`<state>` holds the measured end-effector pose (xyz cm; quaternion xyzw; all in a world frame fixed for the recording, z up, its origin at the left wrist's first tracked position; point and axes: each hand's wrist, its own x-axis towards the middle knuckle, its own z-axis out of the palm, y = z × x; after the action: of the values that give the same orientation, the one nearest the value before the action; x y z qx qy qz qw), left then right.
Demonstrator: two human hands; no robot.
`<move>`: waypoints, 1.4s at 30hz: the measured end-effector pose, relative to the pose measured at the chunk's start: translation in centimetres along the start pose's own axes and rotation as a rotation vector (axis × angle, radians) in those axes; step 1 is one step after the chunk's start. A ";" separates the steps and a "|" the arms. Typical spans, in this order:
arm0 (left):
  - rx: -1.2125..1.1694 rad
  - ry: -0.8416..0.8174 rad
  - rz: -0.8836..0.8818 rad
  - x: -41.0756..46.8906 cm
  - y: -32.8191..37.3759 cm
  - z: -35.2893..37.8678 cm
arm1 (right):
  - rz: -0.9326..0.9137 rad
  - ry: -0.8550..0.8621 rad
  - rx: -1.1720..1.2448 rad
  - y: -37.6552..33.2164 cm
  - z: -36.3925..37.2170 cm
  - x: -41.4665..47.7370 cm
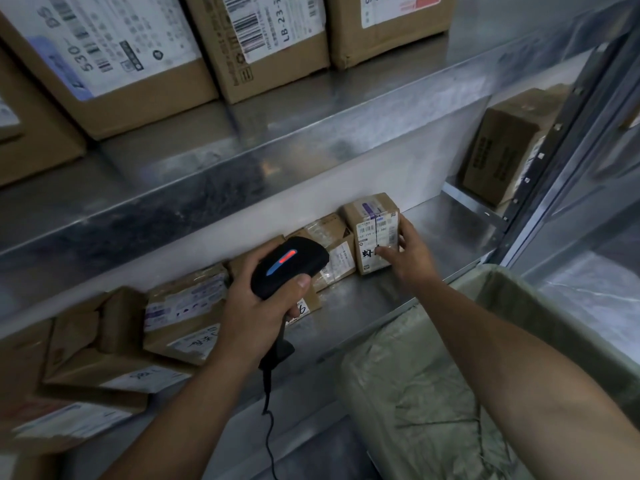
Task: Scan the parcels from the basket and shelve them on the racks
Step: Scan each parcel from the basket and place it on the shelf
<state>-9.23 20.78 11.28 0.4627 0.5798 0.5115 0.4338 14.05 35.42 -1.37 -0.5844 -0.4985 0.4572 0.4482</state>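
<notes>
The small parcel stands on the lower shelf, long axis toward 12 o'clock, label outward. The right hand clasps its 3 o'clock edge, with bare shelf beyond. The left hand grips the scanner.

The lower metal shelf bears small parcels; the upper shelf bears larger boxes.

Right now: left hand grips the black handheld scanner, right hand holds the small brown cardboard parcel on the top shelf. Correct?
One error. In the head view the right hand holds the small brown cardboard parcel on the lower grey metal shelf, below the one with the large cardboard boxes. The left hand does grip the black handheld scanner.
</notes>
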 end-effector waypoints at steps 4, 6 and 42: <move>0.002 0.014 -0.006 -0.1 -0.1 0.2 | -0.020 0.003 -0.017 0.8 0.4 0.9; 0.019 0.022 -0.010 -0.2 -0.3 0.1 | -0.021 0.008 -0.008 1.0 0.6 1.3; -0.008 -0.035 -0.079 -7.0 -1.7 -1.6 | 0.015 0.091 -0.123 -0.2 -1.7 -8.8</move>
<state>-9.61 13.51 9.96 0.4465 0.5878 0.4882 0.4656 14.94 26.61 -0.14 -0.6346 -0.5005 0.4021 0.4302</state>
